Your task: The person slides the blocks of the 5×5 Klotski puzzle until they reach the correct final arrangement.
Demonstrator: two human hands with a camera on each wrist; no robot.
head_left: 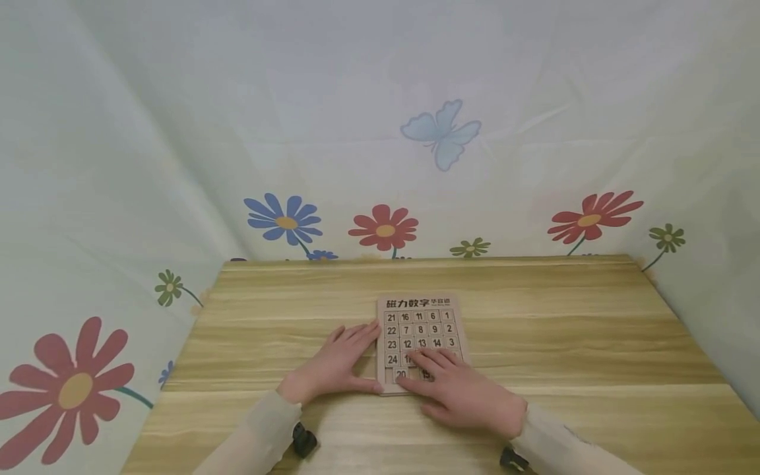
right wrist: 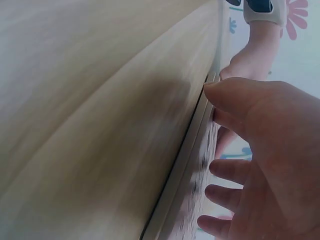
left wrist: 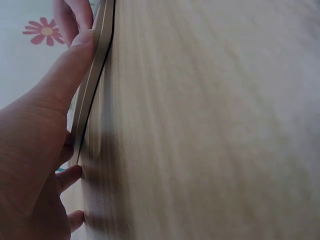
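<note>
A flat sliding number puzzle (head_left: pixel 421 296), with numbered square tiles and printed characters along its top, lies on the table. My left hand (head_left: pixel 335 366) rests along its left side, fingers extended at the upper left edge and thumb at the near left corner. In the left wrist view that thumb (left wrist: pixel 82 42) presses against the board's edge (left wrist: pixel 87 100). Over the lower right part of the puzzle spreads my right hand (head_left: pixel 469 396), its index fingertip at the tile 20 (head_left: pixel 402 374). Gaps show beside that tile. The right hand covers several lower tiles.
The puzzle lies on a wood-grain table (head_left: pixel 534 316). Behind it hangs a pale cloth backdrop (head_left: pixel 332 132) printed with flowers and a butterfly. Dark devices are strapped at both wrists, such as the one by the left sleeve (head_left: pixel 255 429).
</note>
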